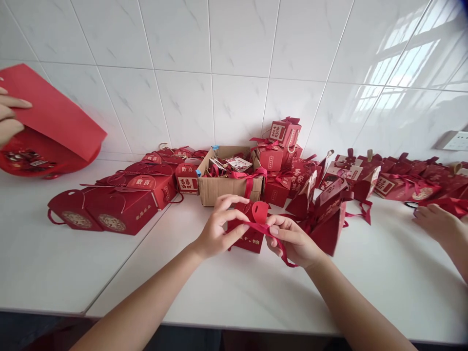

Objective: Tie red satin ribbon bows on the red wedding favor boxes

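A small red gift box [248, 241] with gold characters and a rounded top flap stands upright on the white table in front of me. Both hands hold a red ribbon [260, 227] at the near side of its top. My left hand [219, 228] pinches one stretch of it between thumb and fingertip. The ribbon runs on into my right hand [290, 239], whose fingers are closed round it, and a loose tail hangs down to the right. My left fingers cover part of the box.
Behind the box stands an open cardboard box [230, 191] of tags and ribbons. Finished-looking red boxes [126, 209] line the left; stacked boxes [281, 158] and leaning boxes [329, 219] crowd the right. Another person's hand [10, 117] holds a red bag at left; a different hand [438, 222] is at right.
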Available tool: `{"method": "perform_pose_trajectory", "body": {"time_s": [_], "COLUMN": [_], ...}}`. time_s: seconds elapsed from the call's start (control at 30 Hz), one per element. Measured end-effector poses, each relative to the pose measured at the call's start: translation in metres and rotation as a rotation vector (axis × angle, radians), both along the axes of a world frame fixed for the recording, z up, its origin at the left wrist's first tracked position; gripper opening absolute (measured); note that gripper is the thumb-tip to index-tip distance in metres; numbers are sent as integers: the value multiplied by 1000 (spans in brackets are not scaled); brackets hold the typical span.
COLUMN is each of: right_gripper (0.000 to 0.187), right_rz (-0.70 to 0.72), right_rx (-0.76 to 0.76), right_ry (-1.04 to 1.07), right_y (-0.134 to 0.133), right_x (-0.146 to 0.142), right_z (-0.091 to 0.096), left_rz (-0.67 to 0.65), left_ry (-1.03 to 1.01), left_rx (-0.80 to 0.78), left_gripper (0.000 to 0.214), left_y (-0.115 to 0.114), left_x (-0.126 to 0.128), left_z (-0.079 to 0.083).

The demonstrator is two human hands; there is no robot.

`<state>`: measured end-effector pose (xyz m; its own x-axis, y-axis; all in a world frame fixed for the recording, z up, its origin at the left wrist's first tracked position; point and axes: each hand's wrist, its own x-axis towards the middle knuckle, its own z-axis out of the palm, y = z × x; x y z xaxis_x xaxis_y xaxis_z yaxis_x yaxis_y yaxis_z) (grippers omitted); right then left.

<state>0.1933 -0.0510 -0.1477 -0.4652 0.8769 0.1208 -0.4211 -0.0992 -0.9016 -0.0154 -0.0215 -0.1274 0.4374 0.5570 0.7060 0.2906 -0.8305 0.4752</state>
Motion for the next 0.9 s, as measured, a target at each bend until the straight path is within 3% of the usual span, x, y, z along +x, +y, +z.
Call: {"method": "perform_pose_trajectory", "body": {"time_s": [0.13, 0.23, 0.33, 0.47, 0.57, 0.73, 0.9], "right_gripper": [24, 26, 32, 55, 53, 33, 36], "right_rz": [21, 69, 167, 320, 383, 319, 259], "right_rx": [18, 34, 57, 37, 17, 37, 20], "right_ry": [28, 1, -109, -223, -222, -137, -11], "right_y": [0, -1, -4, -6, -6, -3, -2], "right_x": [3, 5, 5, 1, 0, 4, 7], "right_z": [-1, 0, 1, 1, -1, -3, -1], "left_rz": [138, 170, 131, 43, -25, -57, 12], "left_ry": [-124, -146, -123, -24, 40, 42, -8], "left_rx": [105, 203, 306, 420, 449, 485, 505], "left_gripper": [17, 18, 20, 21, 22, 18, 19], "left_y": [6, 8, 7, 4, 3, 3, 5], "left_x": [-2, -2, -1, 1, 3, 4, 2], "left_z": [-1, -2, -3, -6, -8, -7, -5]}}
